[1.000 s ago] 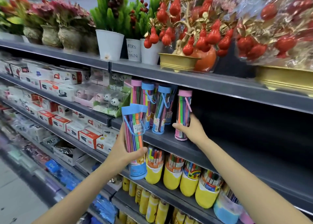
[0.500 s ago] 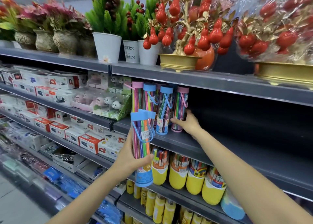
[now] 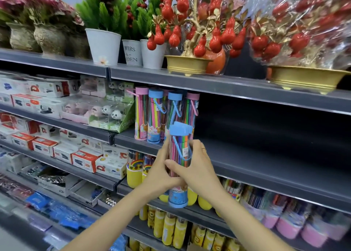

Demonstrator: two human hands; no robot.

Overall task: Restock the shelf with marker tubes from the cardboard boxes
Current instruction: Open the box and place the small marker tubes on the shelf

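Observation:
A clear marker tube with a blue cap (image 3: 179,159) stands upright in front of the shelves, held by both hands. My left hand (image 3: 159,172) grips its left side and my right hand (image 3: 197,167) wraps its right side at mid height. Behind it, several marker tubes with pink and blue caps (image 3: 157,116) stand together on the dark grey shelf (image 3: 266,167). To the right of them the shelf surface is bare. No cardboard box is in view.
Potted artificial plants (image 3: 103,43) and red fruit ornaments in gold bowls (image 3: 188,64) line the top shelf. Stapler boxes (image 3: 86,158) and panda staplers (image 3: 112,116) fill the left shelves. Yellow marker tubs (image 3: 133,176) stand on the shelf below.
My right hand left the pink-capped tube standing on the shelf and came down to take hold of the blue-capped tube, which my left hand has moved right and up.

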